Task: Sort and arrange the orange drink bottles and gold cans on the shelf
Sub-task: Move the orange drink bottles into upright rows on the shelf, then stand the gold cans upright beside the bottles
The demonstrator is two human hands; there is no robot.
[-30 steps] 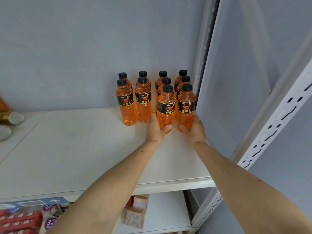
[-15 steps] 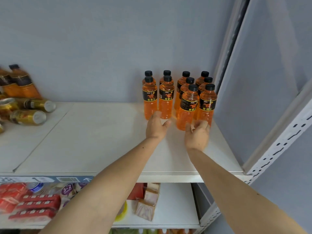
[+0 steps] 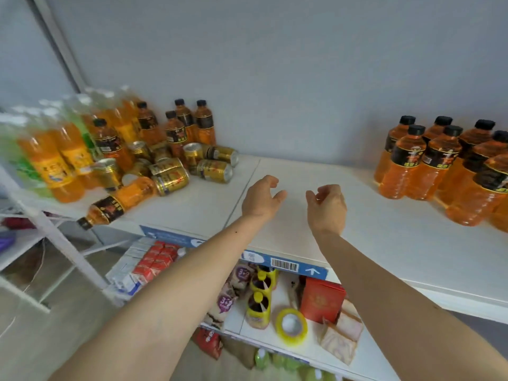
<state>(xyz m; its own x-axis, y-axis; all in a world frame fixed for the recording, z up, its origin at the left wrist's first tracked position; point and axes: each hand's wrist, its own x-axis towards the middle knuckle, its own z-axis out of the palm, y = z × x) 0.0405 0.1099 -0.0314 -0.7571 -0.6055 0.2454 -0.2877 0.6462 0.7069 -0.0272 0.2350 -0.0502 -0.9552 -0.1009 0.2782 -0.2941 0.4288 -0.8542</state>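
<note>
Orange drink bottles [image 3: 176, 130], unsorted, at far left of shelf [image 3: 384, 243], mixed with gold cans [image 3: 214, 170]. One fallen bottle [image 3: 115, 206] lies on its side, cap toward the shelf's front edge, long axis running diagonally back to the right. Cans mostly on their sides. Left hand [image 3: 261, 198] nearer the pile; pile lies to its left. Right hand [image 3: 327, 206] just beside it. Both hands empty, fingers loosely curled, hovering mid-shelf. Sorted bottles [image 3: 428, 160] upright in rows at right: translucent orange, black caps, black labels.
</note>
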